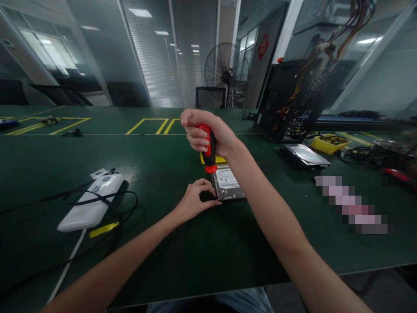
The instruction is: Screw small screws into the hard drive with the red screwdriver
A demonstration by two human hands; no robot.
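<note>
A hard drive (228, 179) with a white label lies flat on the green table in front of me. My left hand (196, 196) grips its left side, with the thumb at the near corner and the fingers along the edge. Above the drive, my right hand (222, 135) is wrapped round the red and black handle of a screwdriver (211, 153), held upright with its tip end down over the drive's left part. I cannot make out the screwdriver's tip. Just behind the drive a yellow object (203, 159) shows partly, and my right forearm covers the drive's right side.
To the left lies a white power strip (93, 202) with tangled black cables. On the right are another drive (304, 155), a yellow tray (329, 144) and an open computer case (289, 102). The table's near edge (195, 295) runs close to my body.
</note>
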